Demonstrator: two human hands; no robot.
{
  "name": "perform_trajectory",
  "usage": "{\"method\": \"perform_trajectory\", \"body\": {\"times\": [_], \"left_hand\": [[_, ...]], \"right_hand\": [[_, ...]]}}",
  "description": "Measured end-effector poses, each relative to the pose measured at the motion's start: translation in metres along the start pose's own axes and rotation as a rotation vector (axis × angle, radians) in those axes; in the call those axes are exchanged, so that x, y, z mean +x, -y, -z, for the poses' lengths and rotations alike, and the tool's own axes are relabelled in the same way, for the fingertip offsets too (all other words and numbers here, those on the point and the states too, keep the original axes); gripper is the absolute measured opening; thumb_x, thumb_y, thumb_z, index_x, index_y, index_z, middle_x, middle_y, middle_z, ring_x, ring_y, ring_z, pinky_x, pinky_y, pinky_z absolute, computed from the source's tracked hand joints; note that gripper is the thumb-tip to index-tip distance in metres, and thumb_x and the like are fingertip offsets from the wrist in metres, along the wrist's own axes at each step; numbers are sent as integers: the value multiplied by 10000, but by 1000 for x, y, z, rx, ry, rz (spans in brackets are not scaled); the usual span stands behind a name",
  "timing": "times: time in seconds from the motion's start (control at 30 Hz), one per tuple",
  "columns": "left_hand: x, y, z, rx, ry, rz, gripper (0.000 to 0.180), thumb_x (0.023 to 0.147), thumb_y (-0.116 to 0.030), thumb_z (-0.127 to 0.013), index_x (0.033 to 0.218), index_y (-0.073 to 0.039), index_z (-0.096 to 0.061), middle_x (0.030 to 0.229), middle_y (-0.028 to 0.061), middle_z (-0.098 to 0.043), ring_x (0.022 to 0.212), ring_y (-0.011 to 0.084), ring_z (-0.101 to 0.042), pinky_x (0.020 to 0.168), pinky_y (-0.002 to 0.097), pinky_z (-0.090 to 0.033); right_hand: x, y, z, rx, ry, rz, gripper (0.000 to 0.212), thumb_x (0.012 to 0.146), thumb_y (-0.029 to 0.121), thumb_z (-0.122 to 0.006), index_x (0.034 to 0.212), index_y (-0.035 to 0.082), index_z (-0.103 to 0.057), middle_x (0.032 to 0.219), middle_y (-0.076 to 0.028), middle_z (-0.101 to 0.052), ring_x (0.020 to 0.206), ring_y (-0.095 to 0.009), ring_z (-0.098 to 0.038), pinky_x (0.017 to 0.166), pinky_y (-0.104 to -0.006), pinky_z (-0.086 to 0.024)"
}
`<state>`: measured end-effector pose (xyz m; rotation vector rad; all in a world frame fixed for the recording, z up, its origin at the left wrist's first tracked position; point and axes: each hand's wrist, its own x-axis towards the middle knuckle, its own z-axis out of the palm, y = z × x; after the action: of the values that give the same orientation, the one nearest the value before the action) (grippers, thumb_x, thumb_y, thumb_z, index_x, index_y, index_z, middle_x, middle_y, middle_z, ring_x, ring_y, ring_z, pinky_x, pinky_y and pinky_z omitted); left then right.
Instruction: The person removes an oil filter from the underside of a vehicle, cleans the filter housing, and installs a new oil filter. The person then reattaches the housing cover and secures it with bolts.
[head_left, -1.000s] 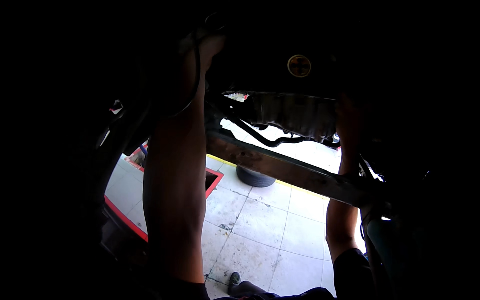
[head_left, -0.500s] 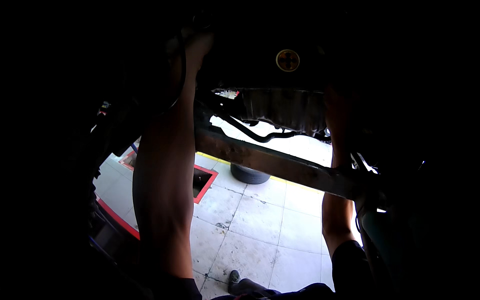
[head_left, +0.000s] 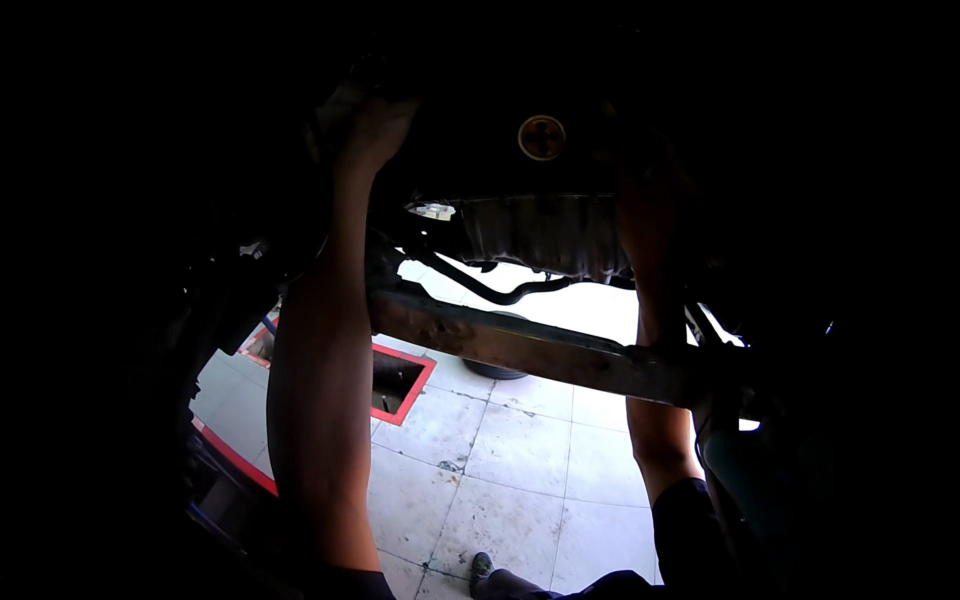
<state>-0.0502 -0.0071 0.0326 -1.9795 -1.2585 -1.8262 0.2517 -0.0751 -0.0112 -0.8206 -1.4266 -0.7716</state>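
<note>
My left hand (head_left: 382, 132) is raised among dark vehicle parts at the upper left. It looks bent at the wrist, and its fingers fade into shadow, so I cannot see what they touch. My right hand (head_left: 655, 185) reaches up on the other side, almost lost in the dark. That forearm passes behind a long metal crossbar (head_left: 500, 340), while the left forearm runs up past the bar's left end. Between the hands sits a round cap-like disc (head_left: 542, 138) with a pale yellow rim. Below it hangs a ribbed dark housing (head_left: 540, 232).
A curved black hose (head_left: 490, 290) runs between the housing and the crossbar. On the white tiled floor (head_left: 510, 470) are a tyre (head_left: 495, 371) and a red-edged opening (head_left: 398, 382). A shoe (head_left: 481, 566) shows at the bottom. Deep shadow hides the sides.
The view has shifted, so the disc, housing and crossbar sit lower and further left. My left hand shows lower and more clearly, its wrist more bent. The right hand stays beside the housing.
</note>
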Motion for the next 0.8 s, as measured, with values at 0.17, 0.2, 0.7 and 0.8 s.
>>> {"method": "perform_trajectory", "body": {"times": [0.17,0.2,0.7,0.8], "left_hand": [[-6,-9,7,39,90,138,903,866,-743,-547,1459,-66,-475,1454,196,-519,1353,360,-489,1111,466,-397],[-8,-12,8,27,64,85,916,857,-746,-556,1463,-65,-469,1457,194,-517,1354,359,-489,1113,468,-395],[15,14,9,160,259,53,954,852,-746,-564,1495,-57,-415,1537,201,-414,1421,353,-404,1138,441,-376],[7,-3,9,29,145,28,964,845,-758,-559,1515,-86,-389,1550,187,-399,1432,355,-385,1158,440,-348]], "right_hand": [[2,9,-2,-83,105,-242,563,889,351,-749,1329,55,-559,1195,-172,-642,1120,-313,-633,945,-460,-525],[3,4,-3,-69,119,-219,574,889,350,-749,1336,52,-550,1209,-174,-637,1129,-317,-628,951,-465,-521],[5,-20,-24,-139,130,-143,529,909,379,-712,1291,31,-594,1253,-182,-608,1130,-340,-628,929,-479,-528],[5,-22,-20,-203,69,-108,520,913,383,-709,1278,28,-602,1240,-182,-616,1095,-333,-647,906,-472,-543]]}}
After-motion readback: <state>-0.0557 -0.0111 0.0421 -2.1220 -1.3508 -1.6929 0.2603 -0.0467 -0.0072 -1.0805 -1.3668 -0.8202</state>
